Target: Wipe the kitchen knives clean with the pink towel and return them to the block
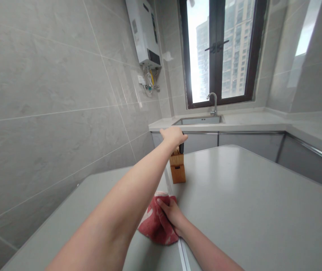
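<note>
My left hand [173, 136] reaches far forward and closes over a dark knife handle [181, 147] that sticks out of the top of a wooden knife block [177, 169]. The block stands upright on a pale grey countertop [248, 199]. Nearer to me, my right hand [170, 212] rests on a crumpled red-and-white cloth [155, 224] and grips it against the surface. The cloth lies across a seam between two countertop sections. The knife's blade is hidden inside the block.
A steel sink [199, 120] with a curved faucet [213, 103] sits under a dark-framed window [220, 49] at the far side. A white wall-mounted water heater [144, 32] hangs on the grey tile wall [45, 113] to the left. Grey cabinets stand below the far counter.
</note>
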Demonstrator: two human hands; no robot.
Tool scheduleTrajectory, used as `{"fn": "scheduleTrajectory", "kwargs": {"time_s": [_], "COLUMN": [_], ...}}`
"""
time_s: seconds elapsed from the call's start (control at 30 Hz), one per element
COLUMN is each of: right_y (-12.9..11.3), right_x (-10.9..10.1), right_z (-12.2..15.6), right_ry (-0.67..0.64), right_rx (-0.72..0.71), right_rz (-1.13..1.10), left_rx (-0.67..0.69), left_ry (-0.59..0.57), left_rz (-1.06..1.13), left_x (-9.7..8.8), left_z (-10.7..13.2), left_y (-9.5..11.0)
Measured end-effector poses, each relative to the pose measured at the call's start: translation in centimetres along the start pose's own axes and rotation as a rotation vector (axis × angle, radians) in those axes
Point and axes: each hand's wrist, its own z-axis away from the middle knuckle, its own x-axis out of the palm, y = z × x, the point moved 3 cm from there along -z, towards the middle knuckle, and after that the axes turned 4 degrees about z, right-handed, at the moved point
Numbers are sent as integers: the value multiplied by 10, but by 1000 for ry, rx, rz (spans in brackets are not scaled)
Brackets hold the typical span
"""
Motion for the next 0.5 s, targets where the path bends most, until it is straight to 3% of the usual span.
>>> {"fn": "scheduleTrajectory", "kwargs": {"time_s": [0.27,0.5], "right_y": [-2,-6], "right_x": [1,1], "right_z": [1,4], "right_ry": [-1,-39], "right_rx": [0,-28], "right_rz": [11,14], "left_rx": [-4,29], "left_ry": [122,498], "left_rz": [38,257], "left_x": [-14,-70], "left_z": [-3,-10], "left_y": [-1,-1]}}
